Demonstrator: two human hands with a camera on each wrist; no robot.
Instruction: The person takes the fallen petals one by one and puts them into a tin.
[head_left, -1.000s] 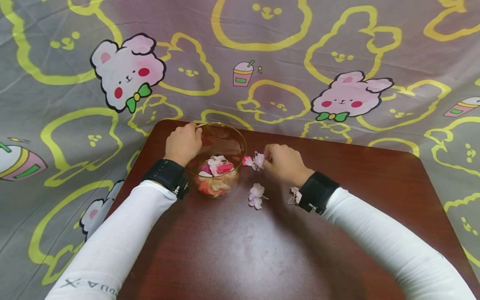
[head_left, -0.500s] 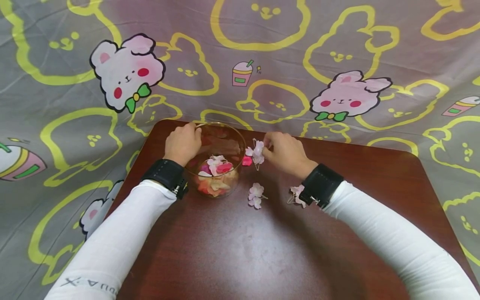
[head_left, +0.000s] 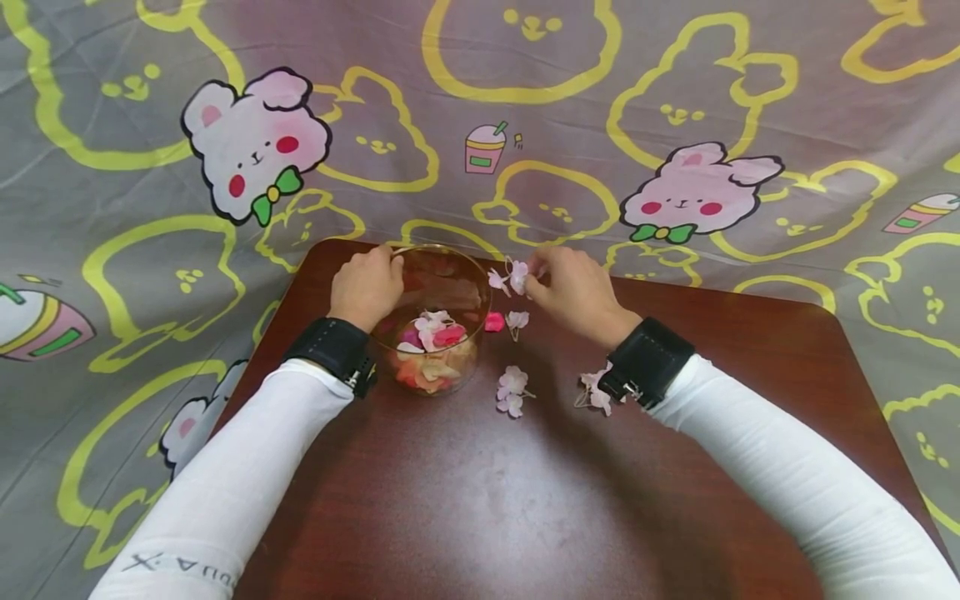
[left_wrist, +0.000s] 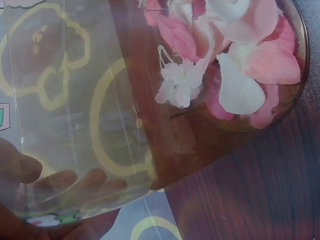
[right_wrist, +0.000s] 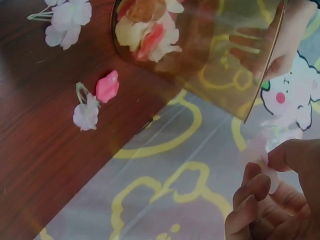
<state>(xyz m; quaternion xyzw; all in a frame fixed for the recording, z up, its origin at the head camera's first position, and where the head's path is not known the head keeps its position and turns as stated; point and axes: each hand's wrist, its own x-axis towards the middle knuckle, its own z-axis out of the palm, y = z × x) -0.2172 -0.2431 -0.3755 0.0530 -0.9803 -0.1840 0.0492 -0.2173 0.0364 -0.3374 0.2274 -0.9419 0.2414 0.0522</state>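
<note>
An amber-tinted glass vase (head_left: pixel 474 310) stands at the left of the table, petals and small blossoms (head_left: pixel 431 367) heaped at its bottom. My left hand (head_left: pixel 366 287) grips its rim on the left side; in the left wrist view the fingers (left_wrist: pixel 95 182) show through the glass. Just right of the rim, my right hand (head_left: pixel 577 292) pinches a pale pink flower sprig (head_left: pixel 517 277) between thumb and fingertips, raised off the table. Below it lie a bright pink petal (head_left: pixel 494 322) and a small pale sprig (head_left: pixel 516 323).
Another pale flower cluster (head_left: pixel 513 390) lies nearer on the brown wooden table (head_left: pixel 465 517). One more cluster (head_left: pixel 596 392) lies partly under the right wrist strap (head_left: pixel 651 362). A grey cartoon-print cloth (head_left: pixel 555 125) hangs right behind the table's far edge.
My right hand has lifted the pale sprig up and away from the table, leaving a smaller sprig beside the pink petal. My left hand and the vase have not moved.
</note>
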